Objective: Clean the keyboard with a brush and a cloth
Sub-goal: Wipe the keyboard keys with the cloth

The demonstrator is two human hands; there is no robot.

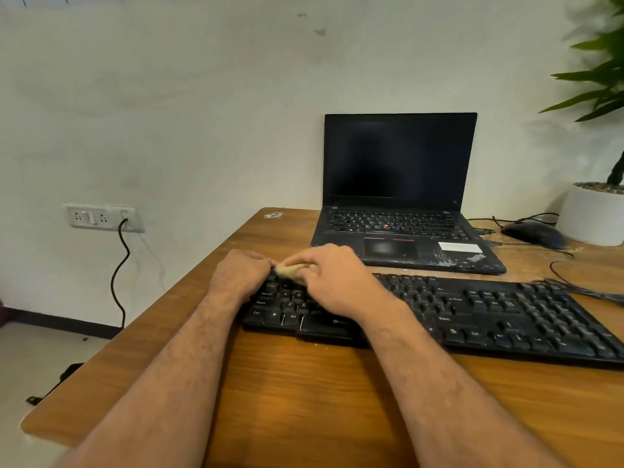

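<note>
I see a wooden tabletop (304, 383) against a pale wall (202, 96), with a wall socket (103, 217) and a black cord (120, 275) hanging from it. At the back stands an open laptop (400, 194), its screen dark. Right of it are a white plant pot (592, 216) and a dark mouse (533, 234). In front of the laptop lies the black keyboard (489, 315), running off to the right. My left hand (240, 273) rests on the keyboard's far left corner, fingers curled; I cannot tell what they hold. My right hand (332, 275) is over the left keys, its fingers gripping a small tan cloth (293, 270) pressed on the top rows, between both hands.
</note>
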